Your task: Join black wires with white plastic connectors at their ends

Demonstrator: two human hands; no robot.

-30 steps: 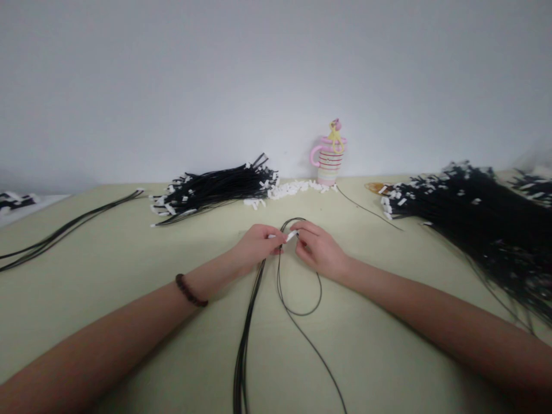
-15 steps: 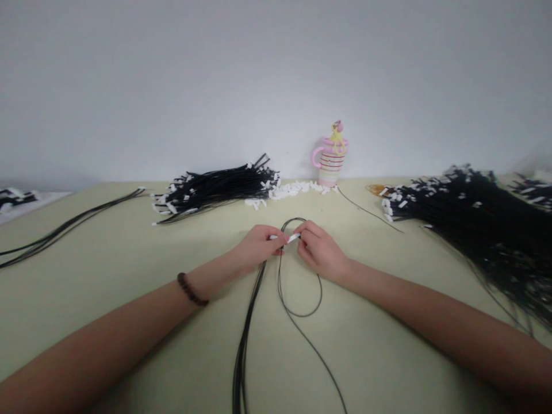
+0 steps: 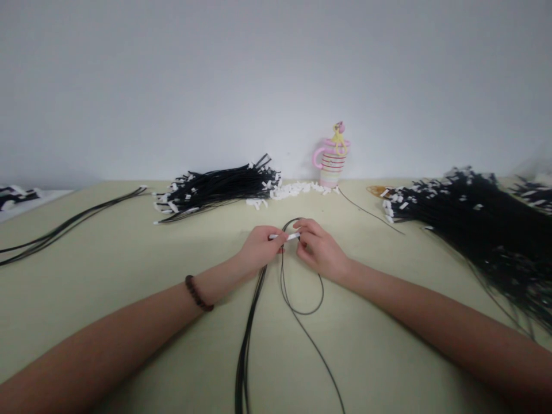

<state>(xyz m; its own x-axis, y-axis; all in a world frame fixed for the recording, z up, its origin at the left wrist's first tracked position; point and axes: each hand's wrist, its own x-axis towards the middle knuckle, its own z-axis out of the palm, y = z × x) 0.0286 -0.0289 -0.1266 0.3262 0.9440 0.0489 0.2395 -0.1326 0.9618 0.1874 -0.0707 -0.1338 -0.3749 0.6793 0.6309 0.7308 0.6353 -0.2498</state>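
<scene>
My left hand (image 3: 259, 252) and my right hand (image 3: 319, 250) meet at the middle of the table, fingertips pinched together. Between them is a small white connector piece (image 3: 291, 236) at the end of a thin black cord (image 3: 302, 287) that loops on the table below my hands. The left hand also holds a bunch of black cords (image 3: 248, 339) that trails toward me. A dark bead bracelet (image 3: 198, 293) sits on my left wrist.
A bundle of black cords with white ends (image 3: 215, 190) lies at the back, next to loose white pieces (image 3: 293, 188) and a pink striped cup (image 3: 332, 161). A large heap of cords (image 3: 474, 224) fills the right side. More cords (image 3: 64, 227) lie at the left.
The white piece has come level between my fingertips and my hands have drawn slightly closer. The view has shifted a little; nothing else moved.
</scene>
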